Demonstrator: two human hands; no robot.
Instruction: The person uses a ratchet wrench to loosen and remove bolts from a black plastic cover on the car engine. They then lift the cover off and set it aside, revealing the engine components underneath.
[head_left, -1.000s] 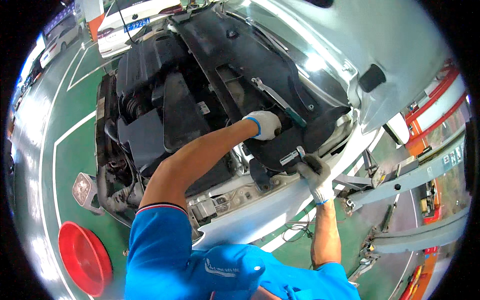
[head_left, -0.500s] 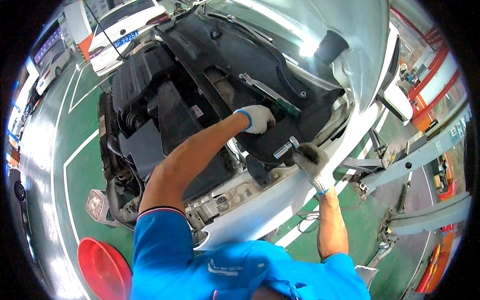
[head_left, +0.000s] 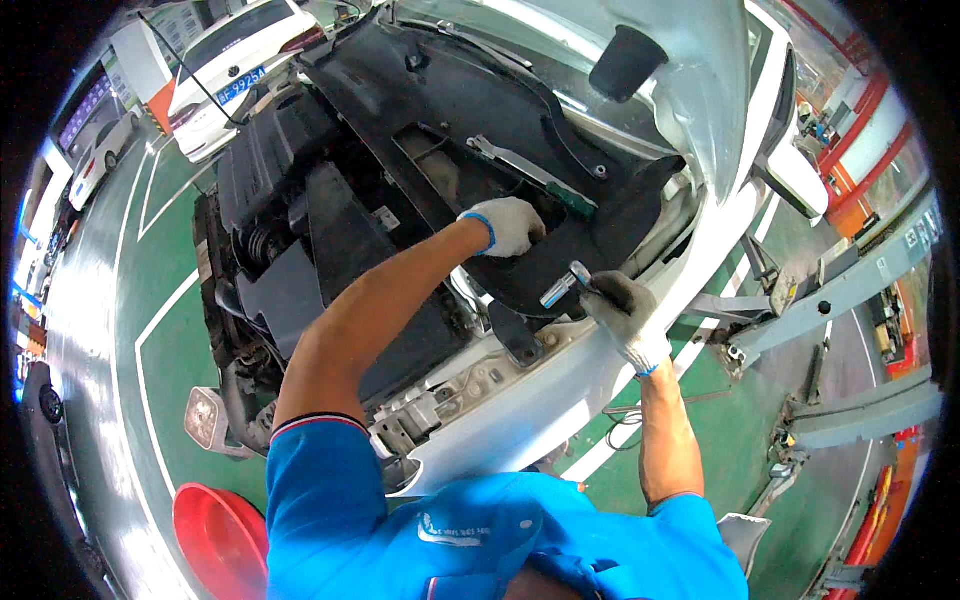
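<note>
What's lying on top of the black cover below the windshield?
A silver tool with a green handle lies on the black cover, beside its opening. The gloved left hand blocks part of that opening, so whatever is beneath the hand cannot be seen.

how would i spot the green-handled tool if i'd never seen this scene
Go to the nearest white car, whose open engine bay has a broad black cover along its right side as seen here. The green-handled tool lies slantwise over that cover, just beyond the gloved left grip. Its green handle and long silver shaft set it apart from the silver socket tool in the right grip.
</note>
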